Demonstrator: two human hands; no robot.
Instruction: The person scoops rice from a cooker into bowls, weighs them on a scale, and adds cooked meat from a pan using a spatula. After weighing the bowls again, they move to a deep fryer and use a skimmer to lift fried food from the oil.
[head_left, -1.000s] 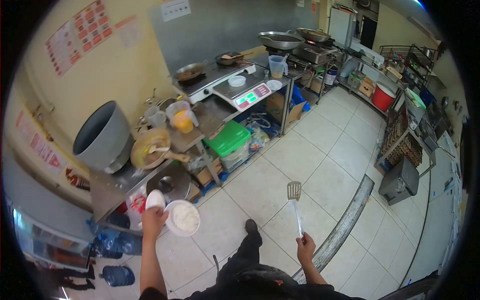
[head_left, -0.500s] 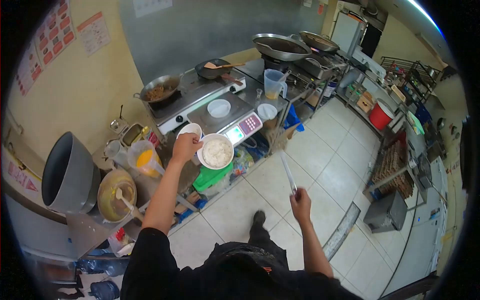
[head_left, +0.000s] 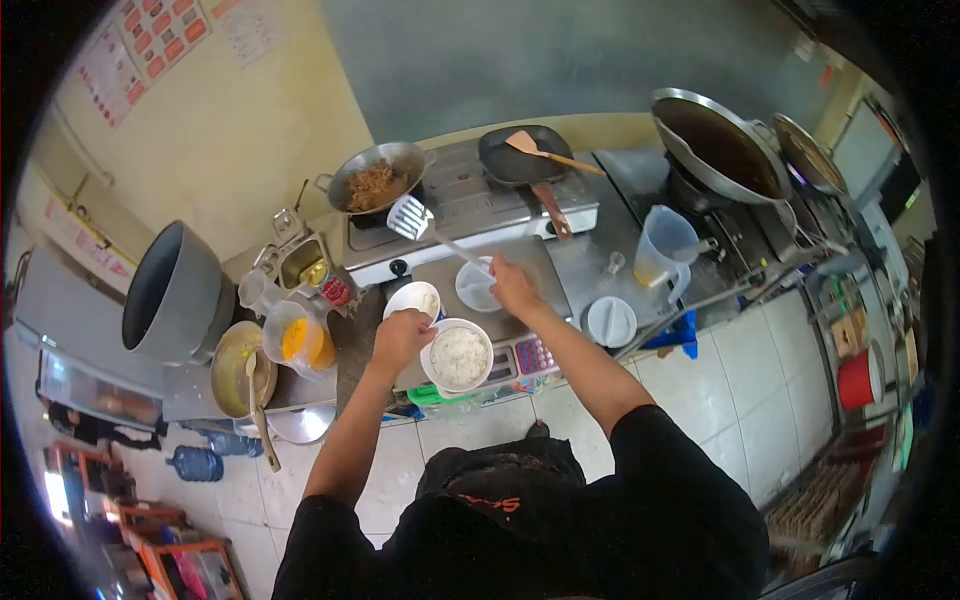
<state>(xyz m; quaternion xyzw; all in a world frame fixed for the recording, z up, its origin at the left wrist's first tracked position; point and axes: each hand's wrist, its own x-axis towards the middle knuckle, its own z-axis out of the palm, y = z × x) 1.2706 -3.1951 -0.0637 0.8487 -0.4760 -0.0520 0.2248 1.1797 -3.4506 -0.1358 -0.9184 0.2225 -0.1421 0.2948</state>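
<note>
My left hand (head_left: pixel 402 342) is closed at the rim of a white bowl of rice (head_left: pixel 458 357), which hangs in front of the counter's front edge. Just behind those fingers is a second white bowl (head_left: pixel 412 298), partly hidden by them. My right hand (head_left: pixel 515 290) grips the handle of a slotted turner (head_left: pixel 409 217). Its head reaches up to the left, close to the wok (head_left: pixel 374 182) of brown shredded food on the stove. Beneath the right hand, a round white dish (head_left: pixel 475 285) rests on the platform of the digital scale (head_left: pixel 534 357).
A square black pan (head_left: pixel 500 160) with a wooden spatula (head_left: pixel 540 150) sits on the right burner. Farther right are a measuring jug (head_left: pixel 664 250), a white lid (head_left: pixel 611 322) and a large wok (head_left: pixel 720 150). To the left stand a jug of orange contents (head_left: pixel 305 340) and a mixing pan (head_left: pixel 235 375).
My right hand has swung from over the floor on the right to above the scale, bringing the turner near the wok. The view has turned toward the stove. My left hand stays at the rice bowl.
</note>
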